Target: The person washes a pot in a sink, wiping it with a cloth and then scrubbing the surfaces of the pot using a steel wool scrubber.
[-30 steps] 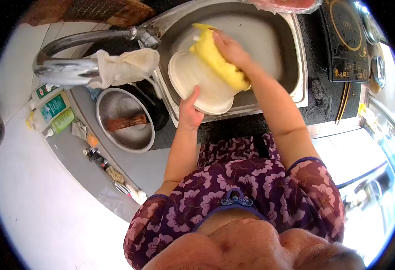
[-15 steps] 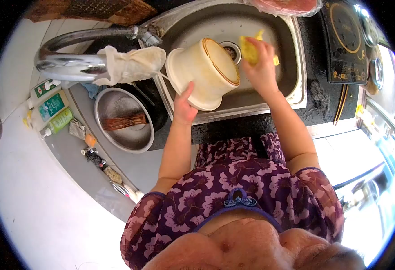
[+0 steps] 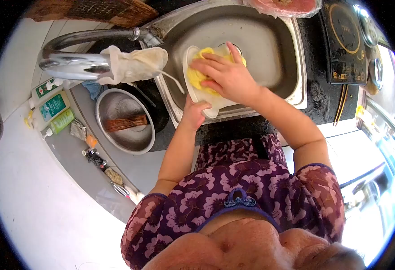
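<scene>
A cream-coloured pot [image 3: 209, 107] is tilted over the sink, its rim toward the faucet side. Gripping that rim near the sink's front edge is my left hand [image 3: 194, 113], with the thumb on the outside. My right hand [image 3: 230, 77] presses a yellow cloth [image 3: 197, 76] against the pot, fingers spread over the cloth. Much of the pot's side and base is hidden behind the right hand and the cloth.
The steel sink [image 3: 269, 49] has a chrome faucet [image 3: 76, 63] at its left, with a white cloth sleeve [image 3: 136, 64] on the spout. A metal basin [image 3: 130, 96] holding a bundled brown brush [image 3: 126, 122] stands left. An induction cooker [image 3: 345, 42] lies right.
My right hand has moved left with the yellow cloth, from beside the pot onto it. The pot has turned, and its brown-ringed base no longer shows. My left hand still grips the rim.
</scene>
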`<state>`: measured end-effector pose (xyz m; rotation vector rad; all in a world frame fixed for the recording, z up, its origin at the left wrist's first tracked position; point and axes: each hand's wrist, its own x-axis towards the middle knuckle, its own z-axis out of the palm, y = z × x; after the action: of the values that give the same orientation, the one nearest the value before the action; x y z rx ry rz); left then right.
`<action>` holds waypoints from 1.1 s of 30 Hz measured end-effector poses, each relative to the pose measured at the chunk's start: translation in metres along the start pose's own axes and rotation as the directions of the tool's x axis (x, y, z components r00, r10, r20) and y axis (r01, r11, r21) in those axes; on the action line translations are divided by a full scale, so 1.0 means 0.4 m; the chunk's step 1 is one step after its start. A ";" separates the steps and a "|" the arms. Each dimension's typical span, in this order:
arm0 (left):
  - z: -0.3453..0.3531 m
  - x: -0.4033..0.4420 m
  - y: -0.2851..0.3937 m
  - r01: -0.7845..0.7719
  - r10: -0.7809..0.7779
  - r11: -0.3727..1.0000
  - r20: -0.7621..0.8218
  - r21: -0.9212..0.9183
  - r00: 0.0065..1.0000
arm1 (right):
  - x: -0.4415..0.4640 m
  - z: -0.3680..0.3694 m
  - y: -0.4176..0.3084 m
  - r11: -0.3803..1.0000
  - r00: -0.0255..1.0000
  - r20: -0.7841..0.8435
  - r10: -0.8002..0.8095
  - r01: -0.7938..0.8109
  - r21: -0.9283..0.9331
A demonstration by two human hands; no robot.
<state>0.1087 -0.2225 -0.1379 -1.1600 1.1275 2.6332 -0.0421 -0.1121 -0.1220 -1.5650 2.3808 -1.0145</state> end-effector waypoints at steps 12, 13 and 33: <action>-0.064 -0.112 0.065 -0.068 0.052 0.987 -0.114 -0.143 0.992 | -0.025 0.192 0.267 -0.552 0.514 0.855 0.066 -0.695 0.461; -0.081 -0.111 0.062 -0.054 0.019 0.979 -0.174 -0.197 0.985 | -0.057 0.210 0.246 -0.636 0.526 0.830 0.187 -0.579 0.510; 0.069 0.089 -0.072 -0.196 0.236 0.903 -0.061 0.382 0.970 | -0.151 0.108 -0.081 0.028 0.511 0.267 0.817 -0.497 0.867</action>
<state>0.0751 -0.1919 -0.1661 -1.1608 1.7792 2.3623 0.0296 -0.0887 -0.1517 0.2333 1.6354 -1.7992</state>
